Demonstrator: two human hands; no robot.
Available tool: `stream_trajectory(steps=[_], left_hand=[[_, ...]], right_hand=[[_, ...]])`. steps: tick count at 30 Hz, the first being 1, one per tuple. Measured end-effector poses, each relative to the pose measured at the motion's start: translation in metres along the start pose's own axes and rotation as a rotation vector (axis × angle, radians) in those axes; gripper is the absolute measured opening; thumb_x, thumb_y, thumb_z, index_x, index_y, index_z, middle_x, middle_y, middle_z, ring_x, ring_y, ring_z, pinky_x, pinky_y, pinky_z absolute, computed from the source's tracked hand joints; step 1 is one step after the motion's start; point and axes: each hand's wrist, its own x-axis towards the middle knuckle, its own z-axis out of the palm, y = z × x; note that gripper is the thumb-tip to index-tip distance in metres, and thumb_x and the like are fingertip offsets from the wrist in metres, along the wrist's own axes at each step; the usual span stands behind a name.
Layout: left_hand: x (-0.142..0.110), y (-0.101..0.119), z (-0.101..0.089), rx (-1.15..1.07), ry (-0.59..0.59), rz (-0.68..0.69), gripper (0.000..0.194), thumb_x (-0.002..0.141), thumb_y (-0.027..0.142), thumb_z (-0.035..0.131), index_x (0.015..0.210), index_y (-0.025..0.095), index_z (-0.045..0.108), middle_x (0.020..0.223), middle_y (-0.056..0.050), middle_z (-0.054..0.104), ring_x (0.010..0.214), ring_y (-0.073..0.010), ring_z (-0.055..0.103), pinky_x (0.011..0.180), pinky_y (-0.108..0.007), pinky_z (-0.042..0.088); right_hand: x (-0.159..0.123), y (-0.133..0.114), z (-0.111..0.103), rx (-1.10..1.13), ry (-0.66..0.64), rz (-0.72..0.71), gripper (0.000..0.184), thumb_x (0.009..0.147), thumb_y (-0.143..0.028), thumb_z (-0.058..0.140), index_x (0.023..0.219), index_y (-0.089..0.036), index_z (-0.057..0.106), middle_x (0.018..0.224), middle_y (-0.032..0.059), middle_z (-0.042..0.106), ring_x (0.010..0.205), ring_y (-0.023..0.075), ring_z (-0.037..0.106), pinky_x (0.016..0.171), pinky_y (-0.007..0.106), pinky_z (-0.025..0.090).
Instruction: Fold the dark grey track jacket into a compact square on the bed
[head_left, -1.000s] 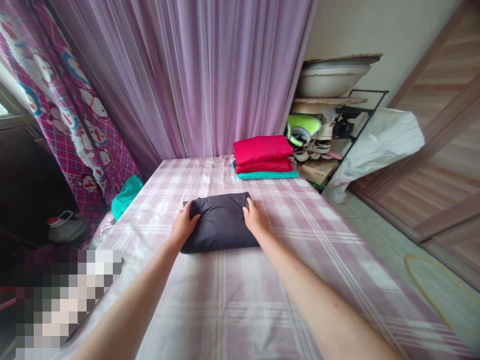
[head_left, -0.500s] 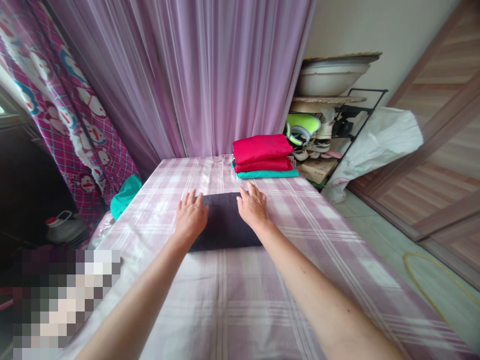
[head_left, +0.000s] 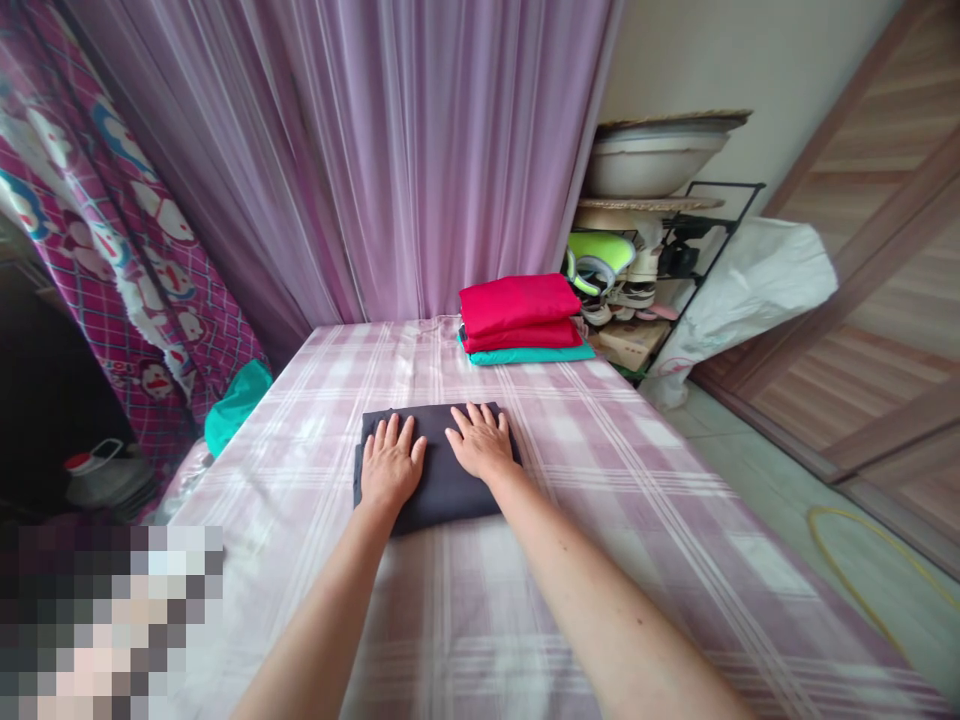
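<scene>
A dark folded cloth, perhaps a garment (head_left: pixel 442 490), lies flat on the checked tablecloth (head_left: pixel 465 620) in front of me. My left hand (head_left: pixel 392 460) rests palm down on its left part, fingers spread. On its right part lies my right hand (head_left: pixel 480 440), also flat with the fingers apart. Beyond the dark cloth, at the far edge, sits a stack of folded red cloth (head_left: pixel 517 305) on top of a folded teal cloth (head_left: pixel 532 354). Neither hand touches that stack.
Purple curtains (head_left: pixel 442 150) hang behind the far edge. To the right stand a rack with shoes (head_left: pixel 630 295), a large basin (head_left: pixel 652 160) and a white sack (head_left: pixel 757 270). On the left are a teal bag (head_left: pixel 236 405) and a plastic jug (head_left: pixel 109 475).
Both hands have come nearer to me and now lie flatter on the dark cloth. More of the cloth's far and left edges shows. The view has shifted slightly.
</scene>
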Motion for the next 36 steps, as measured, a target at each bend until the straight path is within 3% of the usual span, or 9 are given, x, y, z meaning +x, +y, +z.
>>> stream_trajectory(steps=[4,7,11,14,17,21,25,36], left_hand=[[-0.012,-0.024,0.004,-0.02,0.055,-0.056,0.061,0.097,0.052,0.031,0.149,0.023,0.041,0.157,-0.011,0.038,0.147,-0.0342,0.027,0.116,-0.059,0.028],[-0.017,-0.038,0.008,-0.063,0.058,0.021,0.06,0.097,0.049,0.033,0.149,0.022,0.04,0.156,-0.01,0.041,0.149,-0.0311,0.025,0.118,-0.055,0.027],[-0.017,-0.041,0.007,-0.048,0.008,0.121,0.058,0.097,0.042,0.031,0.145,0.013,0.045,0.152,-0.015,0.045,0.149,-0.0298,0.024,0.122,-0.053,0.018],[-0.023,-0.04,0.005,-0.02,0.034,0.139,0.058,0.098,0.039,0.026,0.14,0.005,0.048,0.148,-0.02,0.049,0.148,-0.0306,0.026,0.122,-0.051,0.018],[-0.037,-0.041,0.003,-0.011,0.08,0.039,0.06,0.098,0.042,0.026,0.142,0.005,0.045,0.15,-0.021,0.046,0.146,-0.0313,0.032,0.118,-0.052,0.028],[-0.059,-0.04,-0.001,0.057,0.075,-0.193,0.06,0.098,0.044,0.03,0.148,0.01,0.04,0.153,-0.018,0.042,0.141,-0.0316,0.04,0.114,-0.054,0.032],[-0.071,-0.037,-0.006,0.088,0.068,-0.248,0.056,0.099,0.039,0.031,0.147,0.012,0.042,0.149,-0.015,0.049,0.14,-0.029,0.042,0.115,-0.051,0.03],[-0.074,-0.042,-0.019,-0.04,0.192,-0.154,0.048,0.097,0.034,0.038,0.132,0.007,0.056,0.134,-0.019,0.062,0.124,-0.0267,0.058,0.106,-0.039,0.042]], right_hand=[[-0.012,0.008,0.003,0.02,0.037,0.0,0.056,0.1,-0.048,0.03,0.15,-0.026,0.041,0.159,0.0092,0.034,0.147,0.0286,0.027,0.117,0.054,0.02],[-0.029,0.018,0.009,0.044,0.078,-0.004,0.055,0.101,-0.046,0.031,0.15,-0.025,0.042,0.16,0.0083,0.033,0.147,0.026,0.026,0.117,0.05,0.023],[-0.06,0.034,0.015,0.046,0.117,-0.018,0.055,0.1,-0.042,0.032,0.15,-0.021,0.041,0.16,0.0087,0.033,0.147,0.0249,0.028,0.115,0.046,0.028],[-0.083,0.046,0.02,0.042,0.166,-0.063,0.053,0.101,-0.04,0.031,0.149,-0.022,0.043,0.158,0.0084,0.036,0.142,0.0235,0.037,0.114,0.046,0.029],[-0.093,0.055,0.027,0.052,0.3,-0.058,0.051,0.101,-0.037,0.03,0.144,-0.02,0.049,0.152,0.0107,0.045,0.136,0.0229,0.044,0.112,0.044,0.031],[-0.093,0.061,0.036,0.033,0.494,0.134,0.047,0.1,-0.036,0.033,0.13,-0.015,0.063,0.137,0.0154,0.06,0.127,0.0276,0.052,0.108,0.046,0.033],[-0.099,0.062,0.038,-0.031,0.489,0.187,0.041,0.099,-0.036,0.039,0.116,-0.016,0.071,0.13,0.0154,0.065,0.124,0.031,0.052,0.106,0.048,0.031],[-0.13,0.07,0.035,0.002,0.487,0.126,0.033,0.099,-0.031,0.043,0.102,-0.02,0.073,0.117,0.0099,0.072,0.114,0.0235,0.06,0.101,0.036,0.032]])
